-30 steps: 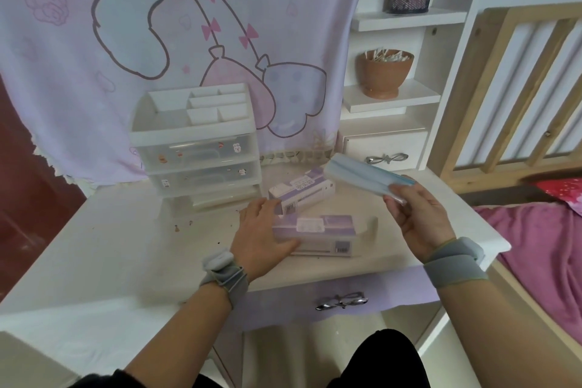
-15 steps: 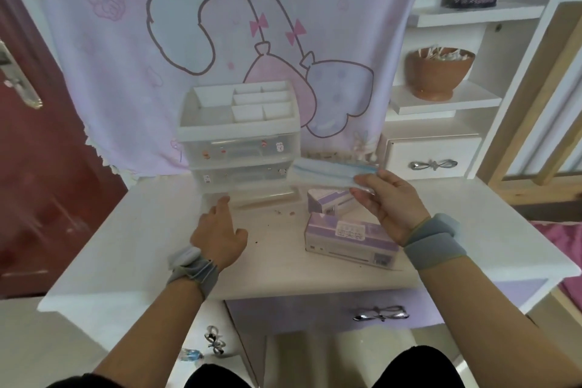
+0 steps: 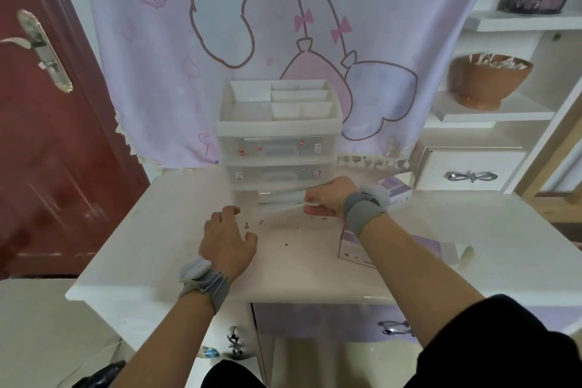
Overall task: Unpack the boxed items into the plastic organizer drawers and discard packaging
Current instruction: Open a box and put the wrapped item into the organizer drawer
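The white plastic organizer [image 3: 278, 126] stands at the back of the desk. Its clear bottom drawer [image 3: 277, 217] is pulled out toward me. My left hand [image 3: 228, 239] holds the drawer's front left corner, thumb on top. Over the drawer's right side, my right hand [image 3: 327, 198] is closed on a pale flat pack [image 3: 310, 205], which reaches into the drawer and is mostly hidden. One purple box [image 3: 400, 194] lies behind my right wrist. A second purple box [image 3: 349, 246] with an open end flap lies under my right forearm.
The white desk [image 3: 176, 224] has small dark specks on it. A white shelf unit with a brown bowl [image 3: 488, 79] and a small drawer [image 3: 469, 170] stands at the right. A red door [image 3: 47, 135] is at the left. A patterned cloth [image 3: 283, 25] hangs behind.
My right hand has carried the pale pack from above the boxes down to the organizer's bottom drawer. My left hand left the box, reached the drawer, and the drawer now stands pulled out.
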Demonstrator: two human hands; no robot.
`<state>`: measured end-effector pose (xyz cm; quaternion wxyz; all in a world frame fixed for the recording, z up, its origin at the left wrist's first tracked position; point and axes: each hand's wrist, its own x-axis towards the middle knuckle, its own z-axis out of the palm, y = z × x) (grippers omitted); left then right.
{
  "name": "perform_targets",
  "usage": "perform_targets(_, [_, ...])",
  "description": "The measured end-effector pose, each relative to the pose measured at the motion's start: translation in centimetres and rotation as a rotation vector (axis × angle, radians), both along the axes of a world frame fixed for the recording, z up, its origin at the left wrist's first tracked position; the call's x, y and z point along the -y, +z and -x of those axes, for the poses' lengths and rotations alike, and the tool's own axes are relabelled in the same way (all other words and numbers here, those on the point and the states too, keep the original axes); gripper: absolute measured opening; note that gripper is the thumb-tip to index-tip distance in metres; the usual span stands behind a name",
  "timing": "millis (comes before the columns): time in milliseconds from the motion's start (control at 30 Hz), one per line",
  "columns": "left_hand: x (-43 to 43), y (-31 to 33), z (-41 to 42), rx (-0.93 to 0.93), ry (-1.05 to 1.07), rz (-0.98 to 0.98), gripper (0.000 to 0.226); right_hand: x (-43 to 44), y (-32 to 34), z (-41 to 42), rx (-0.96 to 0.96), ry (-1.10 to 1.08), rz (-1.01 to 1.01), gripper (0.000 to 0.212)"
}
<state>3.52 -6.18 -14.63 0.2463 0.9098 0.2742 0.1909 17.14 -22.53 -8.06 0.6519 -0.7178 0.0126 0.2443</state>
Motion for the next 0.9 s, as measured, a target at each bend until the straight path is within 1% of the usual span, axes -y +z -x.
perform_targets(100, [-0.2, -0.1, 0.0, 0.027, -0.012, 0.006, 0.050, -0.7, -0.4, -0.8, 0.050, 0.032, 0.158, 0.021])
perform_targets(200, [-0.2, -0.1, -0.3, 0.055, -0.014, 0.026, 0.047, -1.0, -0.7, -1.0, 0.135, 0.158, 0.459, 0.016])
perform_targets(267, [-0.4, -0.2, -0.3, 0.060, -0.017, 0.029, 0.046, -1.1, -0.8, -0.8, 0.246, 0.280, 0.683, 0.016])
perform_targets(333, [-0.6, -0.4, -0.3, 0.065, -0.020, 0.032, 0.045, -1.3, -0.9, -0.7, 0.389, 0.384, 0.903, 0.026])
perform_targets(367, [-0.7, -0.5, -0.2, 0.065, -0.025, 0.030, 0.045, -1.4, -0.9, -0.7, 0.428, 0.402, 0.948, 0.029])
perform_targets(467, [-1.1, -0.7, -0.1, 0.078, -0.062, 0.049, 0.051, -1.1, -0.7, -0.9, 0.484, 0.394, 0.972, 0.029])
perform_targets(533, [-1.6, -0.8, 0.1, 0.092, -0.092, 0.086, 0.064, -0.3, -0.8, -1.0, 0.613, 0.317, 0.967, 0.031])
perform_targets(600, [-2.2, -0.9, 0.1, 0.092, -0.103, 0.136, 0.077, 1.0, -0.9, -1.2, 0.691, 0.227, 0.866, 0.033])
perform_targets(700, [-2.8, -1.1, -0.3, 0.119, -0.081, 0.268, 0.083, 3.5, -1.0, -1.6, 0.765, 0.167, 0.731, 0.034])
perform_targets(733, [-2.9, -1.2, -0.7, 0.135, -0.070, 0.324, 0.083, 4.2, -1.1, -1.7, 0.780, 0.155, 0.705, 0.040])
perform_targets(800, [-2.8, -1.3, -1.5, 0.177, -0.053, 0.430, 0.084, 5.2, -1.6, -1.8, 0.741, 0.221, 0.709, 0.067])
perform_targets(867, [-2.5, -1.6, -2.4, 0.214, -0.048, 0.492, 0.085, 5.8, -2.3, -2.0, 0.713, 0.353, 0.811, 0.097])
perform_targets(900, [-2.4, -1.7, -2.9, 0.227, -0.045, 0.498, 0.086, 6.0, -2.7, -2.2, 0.726, 0.388, 0.864, 0.107])
